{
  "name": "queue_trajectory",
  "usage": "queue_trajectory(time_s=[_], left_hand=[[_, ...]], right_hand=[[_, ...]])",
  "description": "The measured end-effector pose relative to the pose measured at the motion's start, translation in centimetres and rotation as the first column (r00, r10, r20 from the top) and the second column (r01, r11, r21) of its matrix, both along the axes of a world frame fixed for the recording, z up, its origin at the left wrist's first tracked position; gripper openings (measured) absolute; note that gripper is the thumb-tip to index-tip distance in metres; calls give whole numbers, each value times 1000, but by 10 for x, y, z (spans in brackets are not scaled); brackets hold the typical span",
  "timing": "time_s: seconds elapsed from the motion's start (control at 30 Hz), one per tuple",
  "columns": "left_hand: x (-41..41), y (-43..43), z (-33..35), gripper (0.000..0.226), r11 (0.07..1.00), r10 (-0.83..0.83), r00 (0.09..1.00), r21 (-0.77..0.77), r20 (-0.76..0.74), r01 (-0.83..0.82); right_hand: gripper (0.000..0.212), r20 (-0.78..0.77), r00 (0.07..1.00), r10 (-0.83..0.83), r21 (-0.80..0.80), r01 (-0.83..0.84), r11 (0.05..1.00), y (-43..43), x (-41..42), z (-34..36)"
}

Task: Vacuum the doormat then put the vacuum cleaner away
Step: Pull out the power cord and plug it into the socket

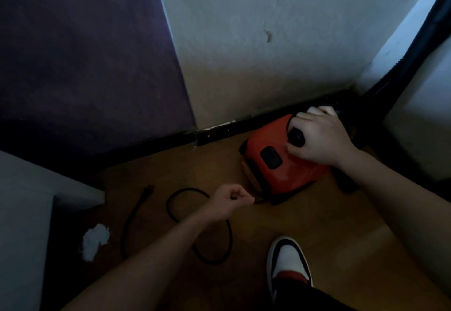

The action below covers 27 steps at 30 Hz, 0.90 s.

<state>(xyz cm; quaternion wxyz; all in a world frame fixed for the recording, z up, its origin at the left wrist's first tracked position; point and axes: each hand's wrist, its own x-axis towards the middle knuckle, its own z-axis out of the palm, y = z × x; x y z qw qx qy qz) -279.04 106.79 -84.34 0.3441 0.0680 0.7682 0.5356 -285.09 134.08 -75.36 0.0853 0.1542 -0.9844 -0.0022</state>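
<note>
Down on the wood floor [341, 225], a red vacuum cleaner [280, 164] sat against the dark baseboard [219, 131], close to the wall corner. Right hand [319, 137] lay on top of the vacuum, fingers wrapped round its black handle [296, 137]. A black button panel [271, 156] showed on the red shell just left of that hand. Black ribbed hose [415, 51] ran up and away from the vacuum's far end, along the right-hand wall.

Left hand [231, 199] hovered just in front of the vacuum's near end, closed into a loose fist; it appeared to pinch the black power cord [185, 215] where the cord met the machine, though dim light left the grip uncertain. Cord looped on the floor to the left of the vacuum, ending in a plug [147, 192] lying flat.

Further left of the vacuum, a crumpled white wad [94, 240] rested beside a pale cabinet edge [24, 213]. One red, white and black shoe [288, 262] stood on the floor nearer than the vacuum. No doormat visible; no containers visible.
</note>
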Motion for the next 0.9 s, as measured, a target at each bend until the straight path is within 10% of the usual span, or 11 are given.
queue_trajectory(time_s=[0.47, 0.7, 0.9], left_hand=[[-24, -29, -58, 17, 888, 231, 971, -393, -69, -239], [-54, -41, -24, 16, 801, 586, 804, -76, -104, -594], [-59, -56, 36, 18, 843, 535, 833, 159, -146, -513]], right_hand=[[42, -75, 997, 37, -10, -38, 999, 4, -4, -10], [40, -74, 997, 34, -7, -35, 999, 5, -4, -11], [40, -47, 999, 20, 1, -20, 1000, 3, -3, -9]])
